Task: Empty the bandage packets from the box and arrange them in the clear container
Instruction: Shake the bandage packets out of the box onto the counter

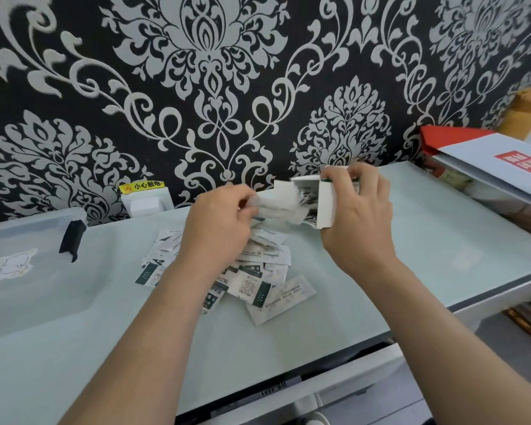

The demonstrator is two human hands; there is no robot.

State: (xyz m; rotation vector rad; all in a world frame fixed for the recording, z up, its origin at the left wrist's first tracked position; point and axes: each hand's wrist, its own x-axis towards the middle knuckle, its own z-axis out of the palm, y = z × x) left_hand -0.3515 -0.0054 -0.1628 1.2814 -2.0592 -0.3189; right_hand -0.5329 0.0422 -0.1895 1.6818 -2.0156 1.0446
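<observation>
The box (pixel 325 207) is small, white cardboard with a thin green edge. It is held tipped on its side above the far middle of the table (pixel 442 234), with its open end and flap facing left. The right hand (pixel 360 216) is clamped around it, fingers curled over its far side. The left hand (pixel 218 223) pinches a bundle of packets (pixel 278 207) sticking out of the open end; the bundle is blurred.

Below them the loose bandage packets (pixel 258 271) lie in an untidy, overlapping heap on the table. They are flat white sachets, several with a dark green band and a QR code, others with lines of print too fine to read. The clear container (pixel 28 240) sits at the far left, well apart from the heap, with a black latch (pixel 72 240) and a pale sticker (pixel 10 266) on it.

A yellow label (pixel 144 185) reading 小心触电 tops a white wall socket (pixel 146 204) on the black-and-grey damask wallpaper (pixel 212 87). At the right stands a white carton (pixel 497 164) with red squares bearing white characters. The left forearm crosses the heap and hides part of it.
</observation>
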